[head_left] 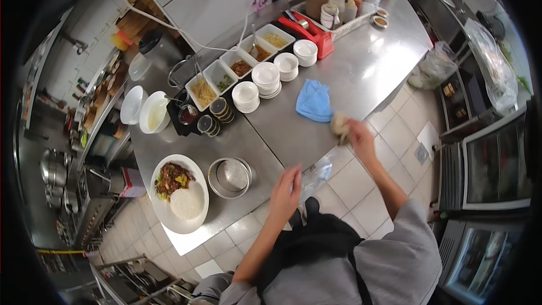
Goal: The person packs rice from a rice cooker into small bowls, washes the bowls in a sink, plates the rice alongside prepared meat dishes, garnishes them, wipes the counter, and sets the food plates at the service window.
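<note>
My right hand (361,137) grips a beige cloth (340,126) at the front edge of the steel table, blurred by motion. Just beyond it, a folded blue cloth (314,100) lies on the tabletop. Over the table's near edge, my left hand (286,189) holds nothing, its fingers stretched out. To its left stands a round metal pot (230,177). Further left, an oval white plate (195,223) carries a mound of white rice (187,204) beside dark sauced food with green pieces (174,181).
Stacks of small white dishes (266,76) stand before white trays of toppings (240,68). Behind them sit a red-handled device (307,34) and a bottle basket (353,24). White bowls (154,114) and lidded cups (209,125) stand at left. A clear plastic bag (316,176) hangs below the front edge.
</note>
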`<state>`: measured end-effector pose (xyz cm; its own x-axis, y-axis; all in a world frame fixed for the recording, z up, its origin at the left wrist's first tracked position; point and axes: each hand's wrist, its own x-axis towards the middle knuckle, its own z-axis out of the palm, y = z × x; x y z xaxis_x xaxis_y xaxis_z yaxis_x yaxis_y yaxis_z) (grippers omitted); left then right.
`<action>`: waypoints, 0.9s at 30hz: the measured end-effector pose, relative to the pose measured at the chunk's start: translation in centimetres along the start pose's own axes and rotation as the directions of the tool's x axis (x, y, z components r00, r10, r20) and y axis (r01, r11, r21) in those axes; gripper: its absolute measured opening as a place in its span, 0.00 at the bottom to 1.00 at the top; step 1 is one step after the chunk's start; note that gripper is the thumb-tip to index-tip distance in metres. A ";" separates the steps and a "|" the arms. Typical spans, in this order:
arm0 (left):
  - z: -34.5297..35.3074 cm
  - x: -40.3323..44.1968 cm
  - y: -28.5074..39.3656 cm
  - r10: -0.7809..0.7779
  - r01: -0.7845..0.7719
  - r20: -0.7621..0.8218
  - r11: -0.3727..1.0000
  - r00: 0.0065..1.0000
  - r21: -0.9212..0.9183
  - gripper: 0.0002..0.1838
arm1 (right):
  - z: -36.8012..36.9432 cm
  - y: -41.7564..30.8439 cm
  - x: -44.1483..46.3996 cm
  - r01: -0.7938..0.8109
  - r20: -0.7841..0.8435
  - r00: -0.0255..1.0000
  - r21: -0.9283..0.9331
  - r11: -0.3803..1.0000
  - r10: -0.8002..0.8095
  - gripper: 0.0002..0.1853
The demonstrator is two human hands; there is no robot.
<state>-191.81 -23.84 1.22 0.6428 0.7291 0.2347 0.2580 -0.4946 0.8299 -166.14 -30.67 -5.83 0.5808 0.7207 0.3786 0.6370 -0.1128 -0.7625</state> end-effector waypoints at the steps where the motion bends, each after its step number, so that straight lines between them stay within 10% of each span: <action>1: 0.4 2.3 0.6 -0.033 0.033 0.028 0.999 0.999 -0.004 0.13 | -1.0 -1.0 0.4 -0.031 -0.123 0.992 0.017 0.999 0.032 0.10; 5: 6.6 11.8 -1.2 0.222 -0.219 -0.017 0.969 0.975 0.112 0.17 | -6.1 -2.4 5.0 -0.035 -0.411 0.912 -0.044 0.998 0.014 0.09; 12: 14.9 17.9 -6.3 -0.019 0.013 0.004 0.808 1.000 0.589 0.40 | -13.9 12.3 15.5 -0.089 -0.455 0.890 -0.247 0.965 -0.034 0.09; 19: 20.4 24.8 -3.0 0.035 -0.028 0.000 0.810 0.999 0.586 0.43 | -15.0 23.2 25.5 -0.238 -0.178 0.971 -0.635 0.735 0.161 0.15; 27: 34.2 28.0 2.5 0.397 -0.480 0.352 0.856 0.848 0.191 0.23 | -10.5 23.5 31.9 0.300 0.317 0.934 -0.446 0.843 -0.164 0.22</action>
<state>-148.51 -20.87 -7.42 0.9014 0.2551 0.3499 0.0499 -0.8639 0.5011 -127.30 -17.50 -6.21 0.2769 0.9087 0.3124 0.9374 -0.1840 -0.2956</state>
